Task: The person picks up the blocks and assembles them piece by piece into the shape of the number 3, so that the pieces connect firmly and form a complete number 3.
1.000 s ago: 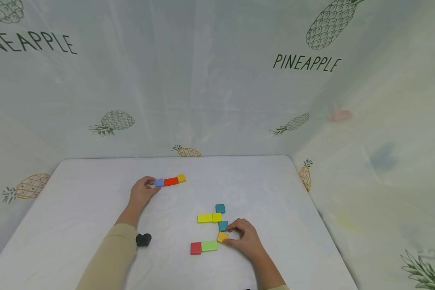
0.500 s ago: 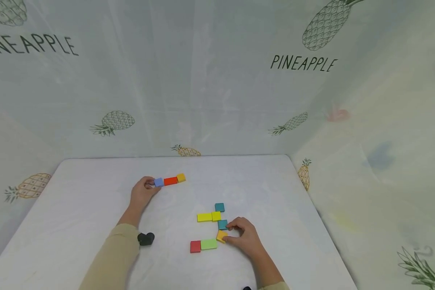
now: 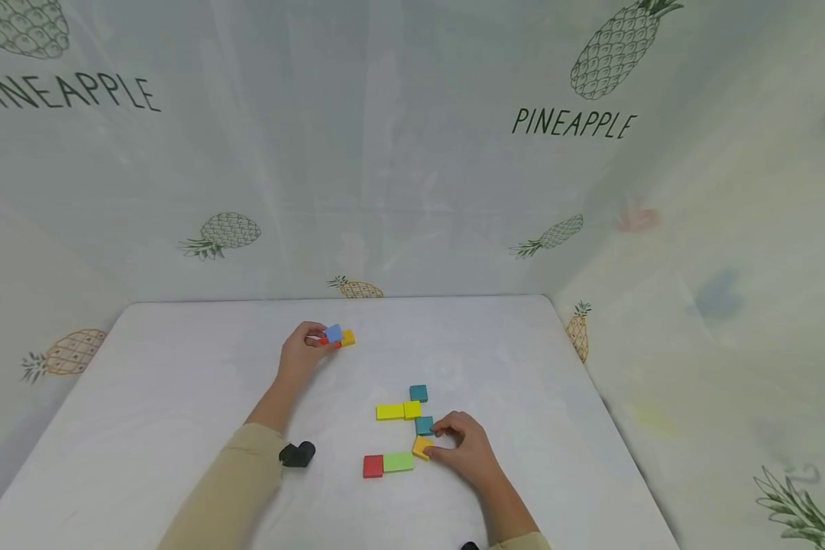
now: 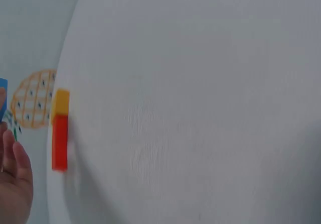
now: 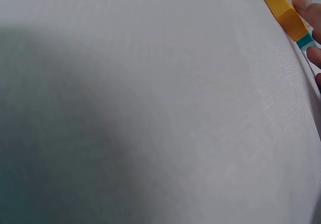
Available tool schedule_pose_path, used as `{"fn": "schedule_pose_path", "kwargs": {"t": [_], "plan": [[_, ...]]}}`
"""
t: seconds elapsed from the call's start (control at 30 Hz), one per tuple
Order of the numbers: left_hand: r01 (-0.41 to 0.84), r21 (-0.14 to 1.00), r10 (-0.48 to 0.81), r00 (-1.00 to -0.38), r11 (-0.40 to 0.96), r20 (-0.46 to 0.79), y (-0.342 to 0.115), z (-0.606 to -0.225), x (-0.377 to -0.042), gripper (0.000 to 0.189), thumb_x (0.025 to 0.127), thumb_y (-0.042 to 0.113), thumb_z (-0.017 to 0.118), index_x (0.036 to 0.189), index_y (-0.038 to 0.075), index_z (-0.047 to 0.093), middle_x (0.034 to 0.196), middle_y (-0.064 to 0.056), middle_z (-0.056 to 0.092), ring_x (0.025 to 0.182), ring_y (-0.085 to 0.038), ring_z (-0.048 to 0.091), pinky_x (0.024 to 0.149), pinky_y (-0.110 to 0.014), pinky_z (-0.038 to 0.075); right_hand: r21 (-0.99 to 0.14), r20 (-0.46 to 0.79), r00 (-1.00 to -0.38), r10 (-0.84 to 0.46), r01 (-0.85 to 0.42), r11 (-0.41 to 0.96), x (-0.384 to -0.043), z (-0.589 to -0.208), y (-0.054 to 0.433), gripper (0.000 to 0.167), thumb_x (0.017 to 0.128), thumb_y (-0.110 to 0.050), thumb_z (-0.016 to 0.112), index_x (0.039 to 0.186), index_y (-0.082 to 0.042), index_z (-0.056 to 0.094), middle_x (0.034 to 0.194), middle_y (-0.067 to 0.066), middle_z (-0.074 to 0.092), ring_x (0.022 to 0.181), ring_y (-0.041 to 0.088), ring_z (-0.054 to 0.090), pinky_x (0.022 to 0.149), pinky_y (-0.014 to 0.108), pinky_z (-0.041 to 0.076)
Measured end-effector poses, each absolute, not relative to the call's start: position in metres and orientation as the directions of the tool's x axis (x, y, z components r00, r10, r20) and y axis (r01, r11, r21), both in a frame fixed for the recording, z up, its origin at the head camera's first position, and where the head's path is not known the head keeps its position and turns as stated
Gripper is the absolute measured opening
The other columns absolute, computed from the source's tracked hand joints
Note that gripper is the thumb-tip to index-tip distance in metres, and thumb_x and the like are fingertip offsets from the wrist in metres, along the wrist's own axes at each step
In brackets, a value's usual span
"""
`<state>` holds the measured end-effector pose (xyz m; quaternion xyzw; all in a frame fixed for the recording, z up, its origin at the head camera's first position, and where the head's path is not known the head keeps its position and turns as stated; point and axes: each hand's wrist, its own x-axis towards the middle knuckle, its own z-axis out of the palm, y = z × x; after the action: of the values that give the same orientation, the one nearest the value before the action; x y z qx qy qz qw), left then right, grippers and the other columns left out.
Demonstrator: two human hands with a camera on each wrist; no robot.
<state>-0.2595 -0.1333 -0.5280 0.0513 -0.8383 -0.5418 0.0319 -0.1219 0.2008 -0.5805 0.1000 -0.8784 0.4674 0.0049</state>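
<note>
My left hand (image 3: 301, 353) pinches a blue block (image 3: 333, 333) between thumb and fingers, held up over the red-orange block (image 4: 60, 143). In the head view it hides most of that block. An orange block (image 3: 347, 338) adjoins the red-orange one at its right end. Nearer me, my right hand (image 3: 466, 449) has its thumb and a curled finger at a second orange block (image 3: 422, 448). The fingertip also reaches the edge of a teal block (image 3: 424, 425) just behind it. The right wrist view catches only the fingers (image 5: 310, 13) at the top right corner.
Yellow blocks (image 3: 389, 412) and another teal block (image 3: 418, 393) lie behind the right hand's blocks. A light green block (image 3: 398, 461) joins a red block (image 3: 373, 467) in front. The white table (image 3: 144, 397) ends at a pineapple-print curtain (image 3: 412, 153).
My left hand has lifted the blue block from the left end of the red-orange block and carried it rightward over it. The right hand has stayed in place.
</note>
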Motion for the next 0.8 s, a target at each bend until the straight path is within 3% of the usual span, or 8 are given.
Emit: {"fn": "schedule_pose_path", "kwargs": {"t": [0.23,0.43,0.8], "plan": [[-0.002,0.894,-0.062,-0.998,0.448,0.029,-0.096,-0.524,-0.254,0.038,0.078,0.014,0.082,0.108,0.006,0.061,0.099,-0.009,0.064,0.083,-0.023,0.054,0.072,-0.031,0.043,-0.823,0.125,-0.976,-0.178,-0.202,0.53,-0.122,-0.581,0.201,0.029,0.072,-0.037,0.086,0.094,-0.026,0.069,0.087,-0.013,0.061,0.081,0.01,0.053,0.075,0.026,0.047],[-0.02,0.892,-0.025,-1.0,0.452,-0.01,-0.07,-0.524,-0.248,0.036,0.078,0.015,0.083,0.105,0.007,0.061,0.098,-0.007,0.064,0.085,-0.023,0.056,0.075,-0.032,0.046,-0.846,0.098,-0.987,-0.128,-0.151,0.512,-0.123,-0.58,0.201,0.03,0.073,-0.037,0.086,0.096,-0.027,0.069,0.09,-0.012,0.062,0.085,0.011,0.055,0.078,0.027,0.047],[-0.082,0.875,0.068,-0.989,0.476,-0.13,-0.035,-0.534,-0.241,0.034,0.078,0.021,0.084,0.101,0.012,0.06,0.092,-0.002,0.062,0.085,-0.021,0.056,0.077,-0.033,0.05,-0.893,0.071,-0.995,-0.066,-0.093,0.44,-0.151,-0.563,0.199,0.026,0.077,-0.018,0.084,0.1,-0.016,0.072,0.092,-0.003,0.062,0.085,0.02,0.051,0.075,0.027,0.044]]}}
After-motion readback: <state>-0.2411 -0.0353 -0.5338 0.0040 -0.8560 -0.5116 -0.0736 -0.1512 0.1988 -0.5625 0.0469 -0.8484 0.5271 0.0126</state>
